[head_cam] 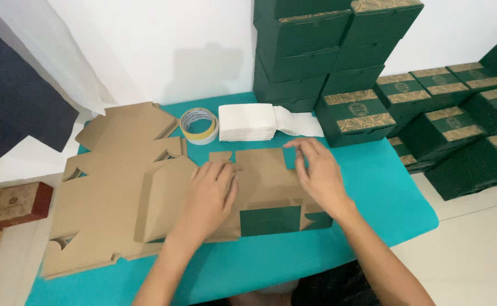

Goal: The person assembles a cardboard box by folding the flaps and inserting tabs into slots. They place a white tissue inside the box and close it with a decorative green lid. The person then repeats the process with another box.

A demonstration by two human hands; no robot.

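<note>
A flat die-cut cardboard box blank (pixel 265 187), brown inside and dark green outside, lies on a teal mat (pixel 384 198). My left hand (pixel 209 198) presses flat on its middle panel, fingers spread. My right hand (pixel 319 175) rests on the blank's right side, fingertips pinching the far right flap's edge. A green panel of the blank is folded up toward me, between my wrists.
A stack of unfolded brown blanks (pixel 112 187) lies at left. A roll of tape (pixel 198 126) and a pile of white paper (pixel 248 122) sit behind. Finished dark green boxes (pixel 316 51) are stacked at back and on the floor (pixel 464 141) at right. A brown box (pixel 19 204) sits far left.
</note>
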